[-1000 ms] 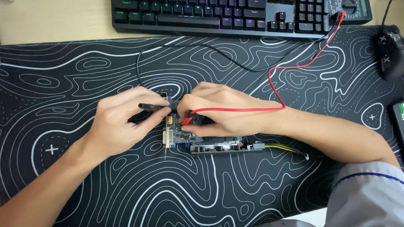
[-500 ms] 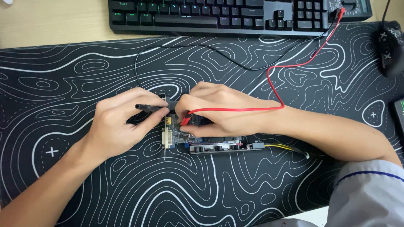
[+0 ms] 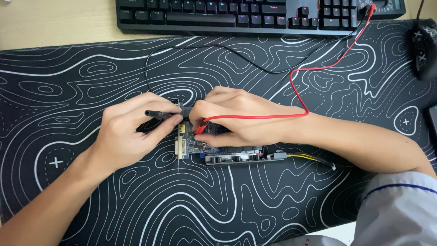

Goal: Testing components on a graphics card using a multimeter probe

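Note:
A small blue circuit board [image 3: 214, 152] with connectors lies on the black desk mat [image 3: 227, 205]. My left hand [image 3: 129, 132] grips a black test probe [image 3: 161, 114], its tip pointing right toward the board's upper left corner. My right hand [image 3: 236, 118] covers the top of the board and pinches a red test probe [image 3: 200, 129], with its tip down on the board. The red lead [image 3: 318, 68] and the black lead [image 3: 205, 48] run up toward the keyboard. Both probe tips are partly hidden by my fingers.
A black keyboard [image 3: 236, 16] lies along the mat's far edge on a wooden desk. A black mouse [image 3: 424, 45] sits at the far right. Thin yellow wires [image 3: 309, 158] trail from the board's right end. A dark object [image 3: 432, 123] shows at the right edge.
Both hands and probes stay on the board in the same pose; only the view shifts very slightly.

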